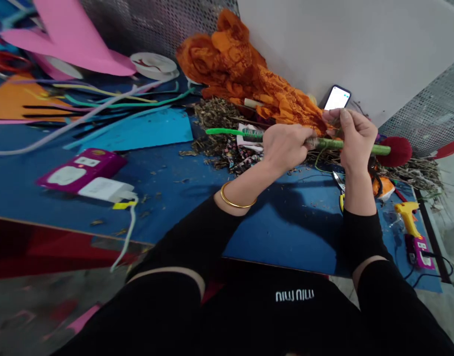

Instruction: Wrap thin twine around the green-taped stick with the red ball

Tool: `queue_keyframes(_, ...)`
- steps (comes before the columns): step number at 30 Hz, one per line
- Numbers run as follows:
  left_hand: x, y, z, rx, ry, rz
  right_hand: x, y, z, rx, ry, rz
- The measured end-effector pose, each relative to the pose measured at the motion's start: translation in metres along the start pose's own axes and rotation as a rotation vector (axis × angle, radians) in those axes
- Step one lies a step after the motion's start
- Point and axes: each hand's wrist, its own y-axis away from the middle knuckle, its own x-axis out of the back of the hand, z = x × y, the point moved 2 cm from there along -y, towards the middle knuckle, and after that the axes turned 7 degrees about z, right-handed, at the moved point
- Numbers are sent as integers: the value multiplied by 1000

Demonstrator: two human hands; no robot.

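Observation:
My left hand (288, 146) is closed around a long stick (331, 144) wrapped in green, held roughly level above the table. A bright green fuzzy strip (224, 131) sticks out at its left end, and a dark red fuzzy ball (395, 151) sits at its right end. Just above the stick, my right hand (356, 133) is closed in a pinch; what lies between its fingertips is too small and blurred to name. A thin green strand (316, 160) loops below the stick between my hands.
Behind the stick lie crumpled orange cloth (245, 64), dry plant bits (215, 116) and a phone (337, 98). Scissors (339, 185) and a yellow glue gun (408, 217) are at right. A purple power strip (82, 170), blue sheet (145, 131) and fuzzy strips are at left.

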Motion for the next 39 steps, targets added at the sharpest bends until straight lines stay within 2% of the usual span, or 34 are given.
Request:
queue_keyframes(3, -2, 1, 1, -104, -18, 17, 2, -9, 14, -80, 9, 9)
queue_keyframes(6, -3, 2, 1, -173, -47, 33, 5, -13, 24, -100, 30, 3)
queue_keyframes(14, 1, 3, 6, -284, -89, 8, 9, -15, 37, 25, 135, -84)
queue_keyframes(19, 4, 2, 5, -307, -120, 15, 5, -13, 34, 102, 194, -81)
queue_keyframes(25, 2, 2, 4, -256, -87, 35, 5, -10, 31, 82, 264, -114)
queue_keyframes(29, 0, 3, 3, -323, -71, 12, 5, -12, 32, 24, 180, -89)
queue_keyframes(35, -7, 3, 0, -445, -116, 84, 3, -11, 25, -118, 111, -39)
queue_keyframes(39, -9, 3, 0, -455, -89, 117, 2, -7, 18, -147, 58, -44)
